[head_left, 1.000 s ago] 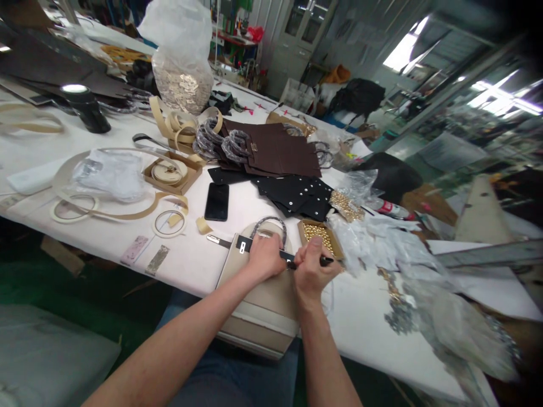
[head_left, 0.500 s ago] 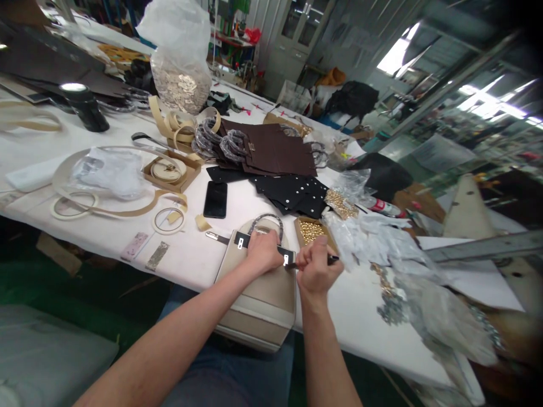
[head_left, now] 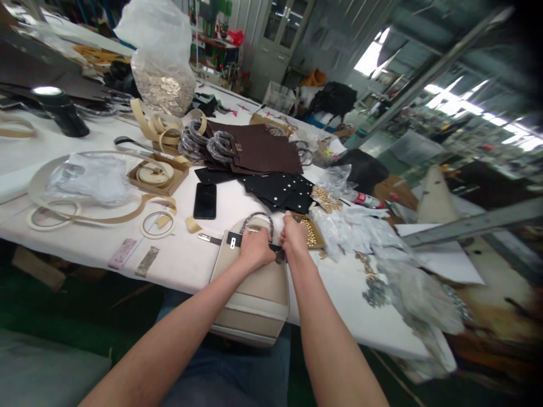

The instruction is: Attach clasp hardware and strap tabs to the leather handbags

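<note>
A beige handbag (head_left: 250, 288) leans at the table's front edge, its wrapped top handle (head_left: 258, 216) standing up. Across its upper part runs a black strap (head_left: 234, 239) with a silver fitting; the strap's metal-tipped end (head_left: 208, 239) sticks out on the left. My left hand (head_left: 257, 250) is closed over the strap and the top of the bag, thumb toward the right. At the bag's right side my right hand (head_left: 293, 234) is closed in a fist around the strap's other end, mostly hidden by the fingers. A dark piece shows just beneath that fist.
Behind my right hand stands a small box of gold hardware (head_left: 314, 233). Black studded pieces (head_left: 278, 192), brown bag panels (head_left: 263, 148) and a phone (head_left: 205, 201) lie beyond the bag. Tape rolls (head_left: 156, 224) are at left, plastic bags (head_left: 356, 226) at right.
My right hand has moved up and inward, from beside the bag to its upper right edge near the hardware box. My left hand stays on the strap. The view has shifted slightly.
</note>
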